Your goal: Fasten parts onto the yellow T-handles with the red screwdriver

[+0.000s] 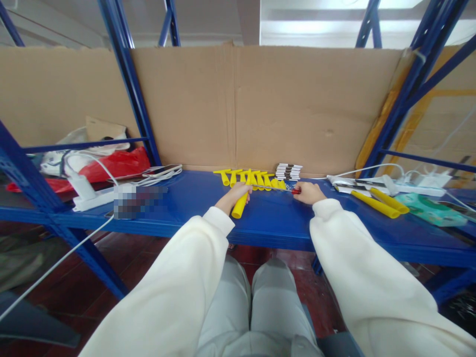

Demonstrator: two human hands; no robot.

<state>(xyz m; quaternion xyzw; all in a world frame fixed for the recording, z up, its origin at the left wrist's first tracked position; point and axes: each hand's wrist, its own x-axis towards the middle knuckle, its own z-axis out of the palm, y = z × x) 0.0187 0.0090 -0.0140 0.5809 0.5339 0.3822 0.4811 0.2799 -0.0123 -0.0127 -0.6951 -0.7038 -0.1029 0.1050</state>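
My left hand (238, 193) is closed around a yellow T-shaped tool, and its round handle (239, 207) points down towards the front edge of the blue shelf (193, 198). In my closed right hand (309, 193) is a red-handled tool (296, 191), which looks like a screwdriver. Its thin metal shaft reaches left to the yellow tool's head at my left fingers; the contact point is too small to make out. Behind my hands lies a row of several similar yellow T-shaped tools (224, 178), partly hidden by my hands. A stack of white packets with dark bands (288, 171) stands behind them.
At the right lie two yellow tubes (375, 204), a green soft pack (431, 209) and white cables. On the left are a white power strip (94, 197), a red bag (119, 163) and more cables. Cardboard (297, 109) closes the back between blue posts (130, 84).
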